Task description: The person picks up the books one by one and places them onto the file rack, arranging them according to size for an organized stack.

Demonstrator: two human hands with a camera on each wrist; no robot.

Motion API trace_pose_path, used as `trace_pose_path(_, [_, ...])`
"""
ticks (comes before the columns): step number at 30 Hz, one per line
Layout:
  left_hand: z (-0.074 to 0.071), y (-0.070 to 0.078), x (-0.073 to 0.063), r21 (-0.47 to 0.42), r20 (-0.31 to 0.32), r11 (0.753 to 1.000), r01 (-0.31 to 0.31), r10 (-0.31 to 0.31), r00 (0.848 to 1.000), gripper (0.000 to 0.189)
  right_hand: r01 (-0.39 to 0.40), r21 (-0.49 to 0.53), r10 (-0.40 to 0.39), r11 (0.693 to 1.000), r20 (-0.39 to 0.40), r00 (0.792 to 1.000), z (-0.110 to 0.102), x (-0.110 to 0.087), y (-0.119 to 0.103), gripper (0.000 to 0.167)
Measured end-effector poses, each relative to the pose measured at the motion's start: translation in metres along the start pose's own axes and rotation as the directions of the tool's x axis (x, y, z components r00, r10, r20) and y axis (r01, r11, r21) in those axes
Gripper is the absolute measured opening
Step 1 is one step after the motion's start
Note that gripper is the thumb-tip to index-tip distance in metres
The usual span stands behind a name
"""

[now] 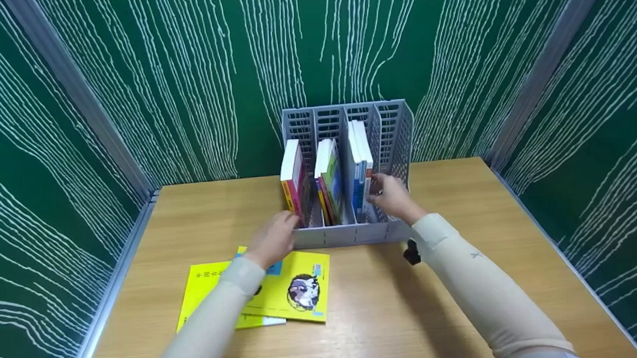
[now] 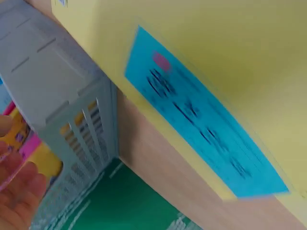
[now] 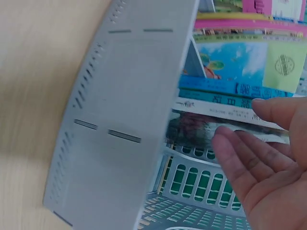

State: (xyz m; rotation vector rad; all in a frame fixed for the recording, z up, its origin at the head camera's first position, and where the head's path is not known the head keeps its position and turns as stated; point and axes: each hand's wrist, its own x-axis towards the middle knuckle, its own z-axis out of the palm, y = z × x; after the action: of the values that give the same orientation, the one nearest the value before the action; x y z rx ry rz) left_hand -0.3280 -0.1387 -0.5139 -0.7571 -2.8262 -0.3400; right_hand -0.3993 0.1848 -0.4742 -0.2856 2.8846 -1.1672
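Observation:
A grey slotted book rack (image 1: pixel 352 234) stands at the back of the table with upright books in its compartments. My left hand (image 1: pixel 274 238) is at the rack's front left corner, its fingertips round the low end of the yellow and pink books (image 1: pixel 292 198). Those spines show between thumb and fingers in the left wrist view. My right hand (image 1: pixel 395 197) is at a white-spined book (image 1: pixel 369 185) beside a blue one (image 1: pixel 358 191). In the right wrist view the thumb overlaps the white spine, while the extended fingers (image 3: pixel 240 153) lie along the dark cover.
Two yellow books (image 1: pixel 296 286) lie overlapped on the table at front left, partly under my left forearm. Thin colourful books (image 1: pixel 329 184) stand in the second compartment. A small black object (image 1: pixel 411 252) shows by the right sleeve. Green white-streaked walls (image 1: pixel 188 88) enclose the table.

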Motion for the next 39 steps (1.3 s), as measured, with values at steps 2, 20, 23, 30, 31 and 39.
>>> trace_pose_path(2, [-0.007,-0.009,-0.008,-0.005,-0.009,0.999,0.046,-0.046,0.999,0.036,-0.007,0.008,0.007,1.000,0.010,1.000,0.000,-0.006,0.000,0.065])
trace_pose_path(20, [-0.017,-0.048,-0.085,0.057,0.165,0.845,0.532,-0.533,0.830,0.083,0.062,-0.184,-0.048,0.981,0.082,0.996,0.019,-0.046,0.030,0.058])
trace_pose_path(23, [-0.015,-0.044,-0.089,0.064,0.234,0.815,0.575,-0.573,0.786,0.090,0.062,-0.210,-0.043,0.976,0.095,0.995,0.025,-0.050,0.037,0.057])
trace_pose_path(30, [-0.001,-0.036,-0.096,0.052,0.333,0.790,0.611,-0.591,0.735,0.098,-0.001,-0.349,0.041,0.937,0.108,0.993,0.037,-0.053,0.046,0.049])
trace_pose_path(31, [0.000,-0.035,-0.096,0.051,0.339,0.785,0.617,-0.595,0.729,0.099,-0.007,-0.364,0.051,0.932,0.110,0.993,0.038,-0.053,0.047,0.049])
trace_pose_path(39, [0.006,-0.029,-0.091,-0.011,0.363,0.755,0.656,-0.608,0.706,0.102,-0.002,-0.372,0.035,0.928,0.082,0.996,0.039,-0.057,0.054,0.045])
